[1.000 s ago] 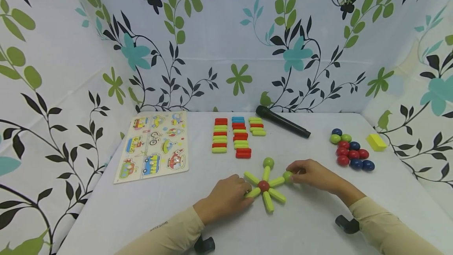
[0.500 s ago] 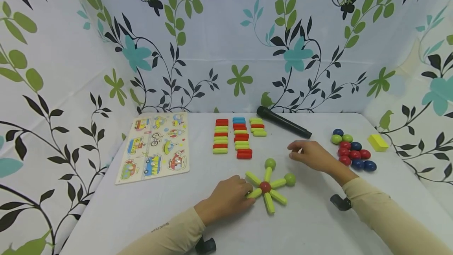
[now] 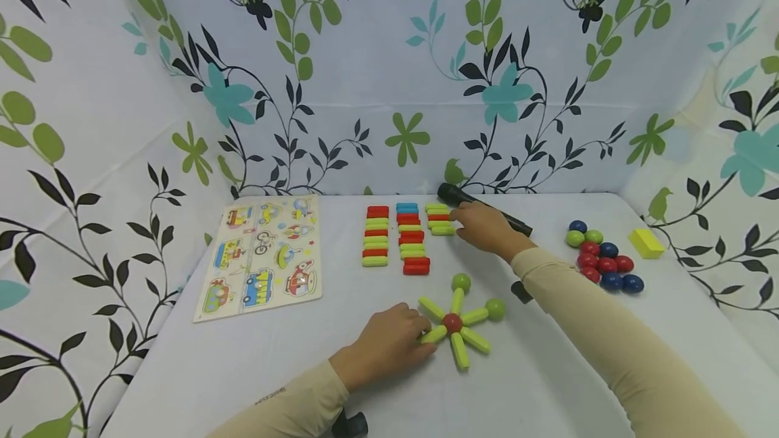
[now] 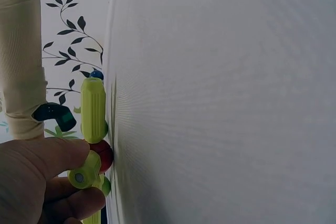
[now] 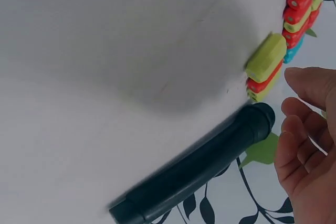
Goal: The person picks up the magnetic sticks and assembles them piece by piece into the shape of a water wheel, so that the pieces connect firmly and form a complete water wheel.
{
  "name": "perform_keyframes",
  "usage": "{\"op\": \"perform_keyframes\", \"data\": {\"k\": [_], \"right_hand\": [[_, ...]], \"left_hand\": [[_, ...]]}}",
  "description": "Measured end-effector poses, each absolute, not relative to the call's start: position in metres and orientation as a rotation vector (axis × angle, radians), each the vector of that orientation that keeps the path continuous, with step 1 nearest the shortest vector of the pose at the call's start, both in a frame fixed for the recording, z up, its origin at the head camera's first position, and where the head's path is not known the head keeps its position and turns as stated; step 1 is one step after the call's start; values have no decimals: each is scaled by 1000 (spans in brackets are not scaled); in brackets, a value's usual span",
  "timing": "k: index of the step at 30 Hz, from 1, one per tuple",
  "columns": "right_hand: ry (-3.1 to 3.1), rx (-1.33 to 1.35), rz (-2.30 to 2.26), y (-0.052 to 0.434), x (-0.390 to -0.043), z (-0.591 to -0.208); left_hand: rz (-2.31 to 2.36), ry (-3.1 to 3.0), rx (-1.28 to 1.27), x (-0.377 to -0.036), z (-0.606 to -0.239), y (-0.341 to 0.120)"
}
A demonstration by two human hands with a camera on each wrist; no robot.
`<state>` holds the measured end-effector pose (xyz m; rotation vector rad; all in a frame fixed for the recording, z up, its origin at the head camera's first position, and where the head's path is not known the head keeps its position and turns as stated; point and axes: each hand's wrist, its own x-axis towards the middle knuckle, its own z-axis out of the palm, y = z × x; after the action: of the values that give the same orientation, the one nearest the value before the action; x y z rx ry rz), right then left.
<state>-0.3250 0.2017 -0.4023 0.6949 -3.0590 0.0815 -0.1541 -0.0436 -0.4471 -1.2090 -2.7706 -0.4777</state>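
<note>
My left hand [image 3: 389, 336] pinches one yellow-green rod [image 4: 85, 171] of a star-shaped build between thumb and fingers. At the build's middle is a red ball [image 3: 452, 323], with several yellow-green rods pointing outward. Two of the rods end in green balls, one at the far tip [image 3: 461, 282] and one at the right tip [image 3: 496, 309]. My right hand [image 3: 487, 228] is held over the black microphone-shaped stick [image 5: 194, 163], its fingers loosely bent and holding nothing. Its fingertips come near the shortest stack of yellow-green and red rods [image 5: 266, 59].
Two longer columns of rods, left [image 3: 375, 235] and middle [image 3: 412, 236], lie left of the right hand. A cluster of red, blue and green balls [image 3: 606, 265] sits at the right, beside a yellow block [image 3: 646, 243]. A picture puzzle board [image 3: 262, 255] lies at the left.
My right hand let go of the green ball at the build's right tip, then moved up and left toward the shortest rod stack. My left hand kept its pinch on the rod.
</note>
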Motion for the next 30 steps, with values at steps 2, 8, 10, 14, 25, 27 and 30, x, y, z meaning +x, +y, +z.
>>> {"op": "perform_keyframes", "data": {"k": [2,8,10,14,25,27,30], "right_hand": [[-3045,724,24,196,-331,-406],[-3067,744,-14,186,-339,-409],[-3081,737,-6,185,-339,-410],[-3097,718,3,184,-342,-412],[-3090,716,-64,180,-343,-416],[-3084,709,-53,180,-344,-417],[-3092,718,-34,179,-345,-417]], "left_hand": [[-475,-2776,-1205,-154,-447,-44],[-476,-2792,-1197,-154,-447,-45],[-476,-2793,-1196,-154,-447,-45],[-478,-2786,-1196,-154,-446,-47],[-489,-2819,-1194,-154,-444,-46],[-490,-2815,-1194,-154,-444,-46],[-491,-2810,-1194,-154,-443,-47]]}}
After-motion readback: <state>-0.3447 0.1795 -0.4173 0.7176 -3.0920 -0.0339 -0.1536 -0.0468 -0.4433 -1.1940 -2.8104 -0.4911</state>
